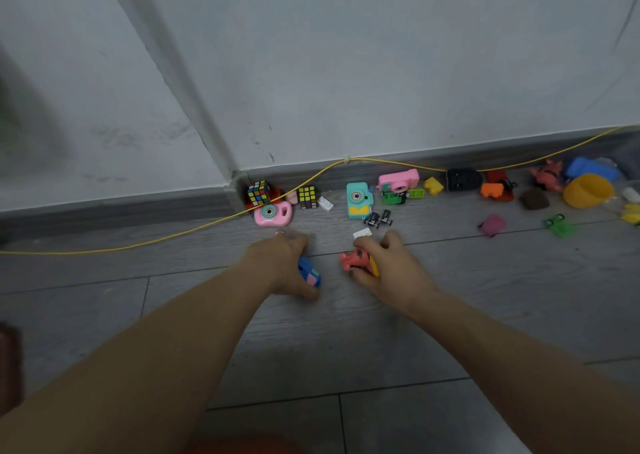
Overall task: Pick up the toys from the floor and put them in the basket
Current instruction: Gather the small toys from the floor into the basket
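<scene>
Left hand (284, 263) grips the blue toy (309, 273); right hand (384, 263) grips the red toy (353, 261). Basket not in view.

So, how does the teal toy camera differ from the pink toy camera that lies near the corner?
The teal toy camera stands upright and boxy; the pink toy camera by the corner is rounder and lies low. The yellow cable passes right by the pink one, while the teal one stands apart from it. Both rest on the floor, each with a round lens.
</scene>
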